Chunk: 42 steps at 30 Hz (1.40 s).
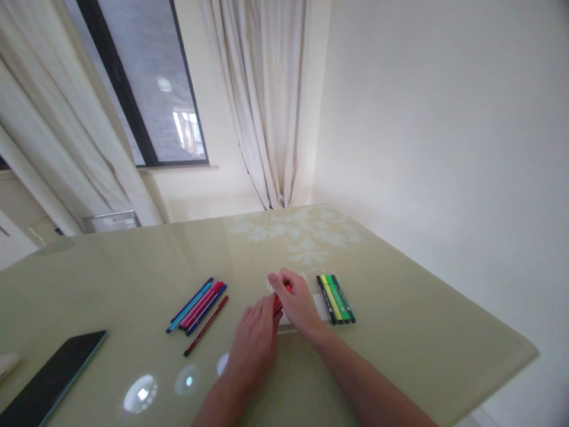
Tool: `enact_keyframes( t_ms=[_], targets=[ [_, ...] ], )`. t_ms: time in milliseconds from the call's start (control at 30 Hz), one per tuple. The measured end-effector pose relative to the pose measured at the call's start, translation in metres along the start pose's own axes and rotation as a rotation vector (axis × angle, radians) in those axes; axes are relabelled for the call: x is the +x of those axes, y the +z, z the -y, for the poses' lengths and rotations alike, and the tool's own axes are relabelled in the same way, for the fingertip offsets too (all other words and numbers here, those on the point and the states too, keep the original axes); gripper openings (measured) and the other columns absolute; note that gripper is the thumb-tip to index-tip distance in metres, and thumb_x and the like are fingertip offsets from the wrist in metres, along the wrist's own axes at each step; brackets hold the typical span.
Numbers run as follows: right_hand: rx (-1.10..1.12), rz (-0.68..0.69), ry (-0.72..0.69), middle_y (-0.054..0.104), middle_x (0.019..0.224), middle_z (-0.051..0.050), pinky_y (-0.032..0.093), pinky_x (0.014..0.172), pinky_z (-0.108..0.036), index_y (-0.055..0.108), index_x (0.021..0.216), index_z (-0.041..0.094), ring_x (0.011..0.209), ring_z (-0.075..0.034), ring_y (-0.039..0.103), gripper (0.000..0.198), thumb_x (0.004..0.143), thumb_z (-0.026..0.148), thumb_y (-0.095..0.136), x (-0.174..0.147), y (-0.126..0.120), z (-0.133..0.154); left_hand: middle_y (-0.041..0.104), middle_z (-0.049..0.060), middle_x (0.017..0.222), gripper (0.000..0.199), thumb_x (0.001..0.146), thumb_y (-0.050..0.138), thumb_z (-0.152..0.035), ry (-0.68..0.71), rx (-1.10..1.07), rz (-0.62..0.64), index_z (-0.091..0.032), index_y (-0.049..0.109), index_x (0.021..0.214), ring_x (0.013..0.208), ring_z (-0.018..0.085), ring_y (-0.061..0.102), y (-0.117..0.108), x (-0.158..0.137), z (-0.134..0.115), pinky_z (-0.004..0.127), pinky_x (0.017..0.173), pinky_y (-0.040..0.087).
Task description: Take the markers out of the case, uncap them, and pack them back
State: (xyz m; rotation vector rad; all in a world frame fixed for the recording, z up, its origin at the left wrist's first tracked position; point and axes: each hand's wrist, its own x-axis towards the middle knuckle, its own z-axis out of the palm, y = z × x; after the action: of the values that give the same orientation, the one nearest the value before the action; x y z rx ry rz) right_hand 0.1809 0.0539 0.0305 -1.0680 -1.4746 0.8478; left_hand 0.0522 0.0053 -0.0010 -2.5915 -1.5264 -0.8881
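Both of my hands meet over the left part of a clear plastic pen case on the table. My right hand is closed round the upper end of red felt-tip pens; how many is hidden. Lower down, my left hand has its fingers pressed together against the same pens. In the right end of the case lie several felt-tip pens, black, yellow and green, side by side. To the left on the table are a loose bunch of blue and pink felt-tip pens and one dark red pen.
A dark tablet lies at the front left of the pale green table. Behind the table hang curtains beside a window. A white wall runs along the right side. Lamp reflections show on the glossy top.
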Motion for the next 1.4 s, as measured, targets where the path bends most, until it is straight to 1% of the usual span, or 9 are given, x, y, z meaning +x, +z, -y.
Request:
enact_keyframes(
  t_ms=[100,167,267,333,500,767,1067,1200,1400],
  targets=[
    [-0.015,0.039,0.032,0.05,0.061,0.004,0.037,0.058,-0.025,0.055,0.071,0.021,0.059,-0.014,0.047,0.051,0.099,0.063,0.046,0.009,-0.013,-0.004,0.07,0.013,0.118,0.04,0.107,0.028,-0.021,-0.068,0.101,0.037,-0.016,0.048,0.142,0.103,0.022,0.07,0.0,0.001,0.008,0.034,0.087,0.054],
    [-0.124,-0.068,0.033,0.061,0.07,0.0,0.04,0.062,-0.025,0.063,0.08,0.02,0.064,-0.015,0.054,0.055,0.102,0.062,0.036,0.02,-0.033,-0.007,0.069,0.015,0.122,0.04,0.108,0.029,-0.023,-0.185,0.208,0.114,-0.015,0.048,0.142,0.103,0.023,0.071,-0.008,0.002,0.017,0.033,0.084,0.054],
    [-0.454,-0.216,0.05,0.068,0.073,-0.005,0.04,0.067,-0.028,0.064,0.073,0.02,0.071,-0.018,0.059,0.058,0.103,0.061,0.035,0.034,-0.066,-0.013,0.072,0.015,0.114,0.037,0.108,0.033,-0.032,-0.343,0.365,0.233,-0.014,0.059,0.127,0.1,0.027,0.071,-0.024,0.002,0.032,0.036,0.081,0.054],
    [-0.718,-0.254,0.15,0.068,0.071,-0.007,0.037,0.065,-0.029,0.065,0.069,0.02,0.069,-0.019,0.059,0.059,0.104,0.059,0.037,0.038,-0.081,-0.018,0.072,0.015,0.108,0.036,0.107,0.035,-0.034,-0.391,0.429,0.27,-0.014,0.063,0.118,0.101,0.028,0.069,-0.033,0.002,0.04,0.039,0.082,0.053],
    [-1.069,-0.184,0.269,0.073,0.079,-0.013,0.035,0.064,-0.03,0.075,0.074,0.02,0.076,-0.022,0.064,0.052,0.104,0.05,0.045,0.036,-0.088,-0.031,0.069,0.015,0.109,0.031,0.104,0.044,-0.033,-0.444,0.527,0.245,-0.014,0.066,0.112,0.106,0.031,0.065,-0.04,0.001,0.042,0.042,0.088,0.052],
    [-1.185,-0.179,0.199,0.075,0.088,-0.015,0.038,0.067,-0.031,0.077,0.077,0.019,0.084,-0.024,0.066,0.047,0.104,0.044,0.048,0.035,-0.082,-0.039,0.064,0.014,0.119,0.035,0.104,0.044,-0.026,-0.423,0.51,0.124,-0.017,0.062,0.133,0.11,0.028,0.062,-0.035,0.002,0.042,0.038,0.092,0.052],
    [-1.202,-0.208,0.21,0.073,0.086,-0.015,0.04,0.068,-0.032,0.077,0.076,0.019,0.082,-0.025,0.066,0.044,0.102,0.043,0.05,0.035,-0.083,-0.043,0.064,0.015,0.12,0.036,0.104,0.038,-0.027,-0.491,0.594,0.125,-0.017,0.069,0.119,0.105,0.029,0.062,-0.041,0.0,0.05,0.04,0.086,0.053],
    [-1.176,-0.203,0.209,0.072,0.084,-0.015,0.039,0.068,-0.033,0.076,0.075,0.019,0.082,-0.025,0.066,0.043,0.101,0.042,0.05,0.036,-0.084,-0.044,0.065,0.015,0.121,0.035,0.102,0.041,-0.023,-0.501,0.632,0.113,-0.019,0.069,0.123,0.109,0.031,0.06,-0.037,-0.002,0.051,0.043,0.087,0.052],
    [-1.162,-0.182,0.229,0.072,0.087,-0.014,0.038,0.067,-0.032,0.076,0.077,0.019,0.081,-0.024,0.066,0.042,0.101,0.042,0.05,0.036,-0.083,-0.043,0.064,0.015,0.128,0.044,0.098,0.037,-0.006,-0.418,0.504,0.097,-0.014,0.063,0.132,0.12,0.027,0.059,-0.028,-0.001,0.058,0.038,0.101,0.048]
  ],
)
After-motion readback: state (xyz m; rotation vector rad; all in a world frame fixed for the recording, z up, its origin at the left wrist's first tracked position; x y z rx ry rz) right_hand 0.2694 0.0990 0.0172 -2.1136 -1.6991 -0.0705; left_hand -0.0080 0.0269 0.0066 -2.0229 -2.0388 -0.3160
